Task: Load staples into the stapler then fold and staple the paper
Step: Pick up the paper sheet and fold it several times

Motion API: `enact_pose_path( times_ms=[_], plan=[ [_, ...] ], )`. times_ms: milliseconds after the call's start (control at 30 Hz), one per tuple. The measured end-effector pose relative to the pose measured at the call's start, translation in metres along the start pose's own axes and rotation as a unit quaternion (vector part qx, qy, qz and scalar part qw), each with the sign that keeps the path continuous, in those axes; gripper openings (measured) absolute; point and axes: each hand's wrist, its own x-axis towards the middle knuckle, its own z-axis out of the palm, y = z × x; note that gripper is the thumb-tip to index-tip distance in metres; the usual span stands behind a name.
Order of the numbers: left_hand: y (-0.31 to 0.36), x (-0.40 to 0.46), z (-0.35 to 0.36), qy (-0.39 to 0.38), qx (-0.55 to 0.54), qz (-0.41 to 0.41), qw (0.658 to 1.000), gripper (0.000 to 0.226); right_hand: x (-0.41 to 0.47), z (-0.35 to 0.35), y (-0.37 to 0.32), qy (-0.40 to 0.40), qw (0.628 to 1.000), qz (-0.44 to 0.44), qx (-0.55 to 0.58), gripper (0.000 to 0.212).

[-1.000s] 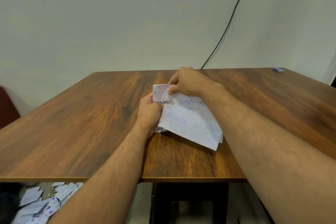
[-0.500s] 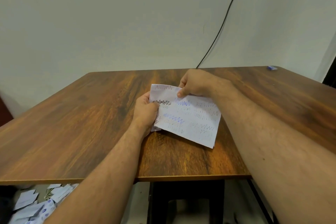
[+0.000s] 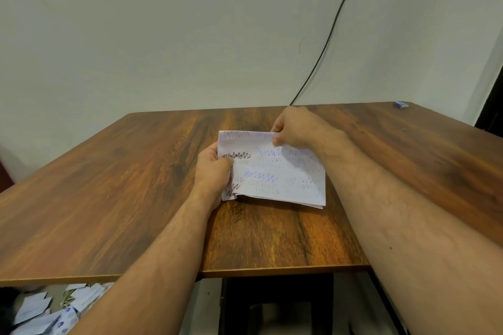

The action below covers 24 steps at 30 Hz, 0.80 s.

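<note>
A pale wall with a dark cable running down it stands behind a wooden counter. The paper, white and covered with rows of coloured scribble, appears already folded: doubled edges show at its near corner. It is held just above the counter between the two hands. The left hand grips its left edge, thumb on top; the right hand pinches the far edge. No stapler is in view, so whether staples are loaded cannot be told; stapling seems still to come. A small blue object lies well beyond the right hand.
</note>
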Motion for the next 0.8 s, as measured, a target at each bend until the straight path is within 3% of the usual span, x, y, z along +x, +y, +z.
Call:
enact_pose_path(
  times_ms=[167, 267, 467, 600, 800],
  plan=[
    [0.0, 0.001, -0.001, 0.016, -0.013, -0.002, 1.0, 0.048, -0.003, 0.008, 0.017, 0.104, 0.993, 0.045, 0.044, 0.014],
    [-0.001, 0.001, -0.001, 0.012, -0.015, 0.003, 1.0, 0.049, -0.005, 0.021, 0.032, 0.177, 0.971, 0.061, 0.147, 0.005],
    [0.0, 0.002, -0.001, 0.031, -0.033, -0.007, 0.999, 0.052, -0.019, 0.037, 0.055, 0.144, 0.892, 0.082, 0.421, 0.018],
    [0.0, 0.001, 0.001, 0.02, -0.027, -0.01, 0.999, 0.051, -0.025, 0.054, 0.064, 0.177, 0.857, 0.108, 0.472, 0.009],
    [-0.001, 0.003, 0.001, 0.007, -0.04, -0.014, 0.999, 0.052, -0.029, 0.062, 0.067, 0.205, 0.837, 0.122, 0.492, 0.01]
  ],
)
